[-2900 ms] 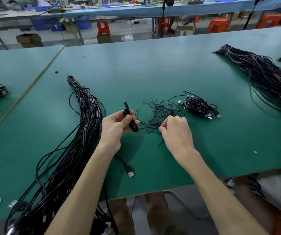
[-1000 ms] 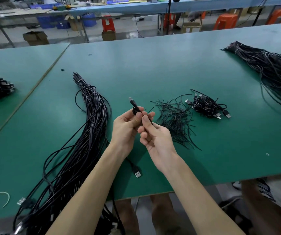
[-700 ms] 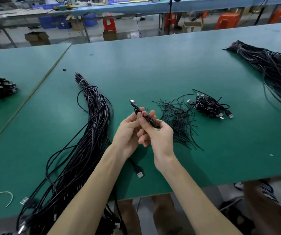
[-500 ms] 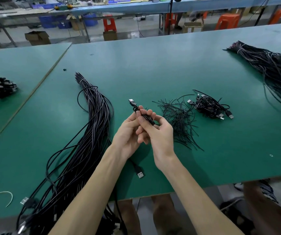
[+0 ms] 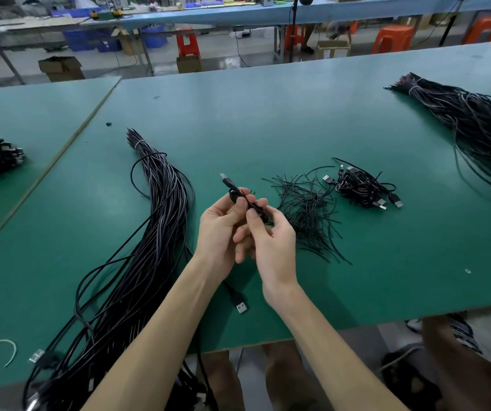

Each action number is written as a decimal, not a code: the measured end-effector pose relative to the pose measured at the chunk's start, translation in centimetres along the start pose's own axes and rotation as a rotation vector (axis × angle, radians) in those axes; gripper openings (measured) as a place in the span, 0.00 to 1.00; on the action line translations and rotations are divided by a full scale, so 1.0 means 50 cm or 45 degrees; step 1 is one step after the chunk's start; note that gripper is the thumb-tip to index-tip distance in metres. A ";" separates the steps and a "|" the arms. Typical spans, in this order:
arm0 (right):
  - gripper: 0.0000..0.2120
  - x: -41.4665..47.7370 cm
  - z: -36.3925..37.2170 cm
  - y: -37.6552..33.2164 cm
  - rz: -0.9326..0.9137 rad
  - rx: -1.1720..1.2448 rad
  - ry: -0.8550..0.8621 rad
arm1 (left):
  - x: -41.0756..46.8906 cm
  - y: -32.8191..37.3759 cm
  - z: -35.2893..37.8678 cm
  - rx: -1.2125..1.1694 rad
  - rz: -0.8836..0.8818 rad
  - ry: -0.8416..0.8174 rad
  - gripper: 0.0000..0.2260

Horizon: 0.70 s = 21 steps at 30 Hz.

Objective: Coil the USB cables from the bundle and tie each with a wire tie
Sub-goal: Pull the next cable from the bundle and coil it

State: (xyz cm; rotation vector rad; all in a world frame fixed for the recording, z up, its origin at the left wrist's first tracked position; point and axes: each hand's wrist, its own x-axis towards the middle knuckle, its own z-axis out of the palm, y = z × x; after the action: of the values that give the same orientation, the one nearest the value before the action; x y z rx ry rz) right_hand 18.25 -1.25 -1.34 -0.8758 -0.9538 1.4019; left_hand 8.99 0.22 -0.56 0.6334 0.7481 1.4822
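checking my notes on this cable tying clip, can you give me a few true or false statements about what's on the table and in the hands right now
1. Both hands hold one coiled cable above the table. True: left hand and right hand pinch it together.
2. The loose wire ties lie left of the hands. False: they lie to the right.
3. A small pile of finished coils sits beyond the ties. True.
4. The long uncoiled bundle lies left of the hands. True.
5. A USB plug lies on top of the finished coils. False: it lies on the table under the left forearm.
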 end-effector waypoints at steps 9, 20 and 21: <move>0.10 -0.009 0.003 -0.015 -0.089 -0.078 0.139 | 0.005 -0.009 -0.003 0.566 0.363 0.158 0.05; 0.05 0.012 -0.047 -0.025 -0.341 -0.776 0.101 | 0.014 -0.022 -0.009 0.712 0.352 0.128 0.07; 0.05 0.013 -0.047 -0.024 -0.344 -0.799 0.095 | 0.015 -0.021 -0.010 0.710 0.337 0.145 0.07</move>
State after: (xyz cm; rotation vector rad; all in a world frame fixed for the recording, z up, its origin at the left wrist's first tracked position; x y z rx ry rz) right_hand 20.83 -0.46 -1.14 -1.1929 -1.4287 0.8347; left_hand 9.23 0.93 -1.75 1.1079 1.2220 1.5622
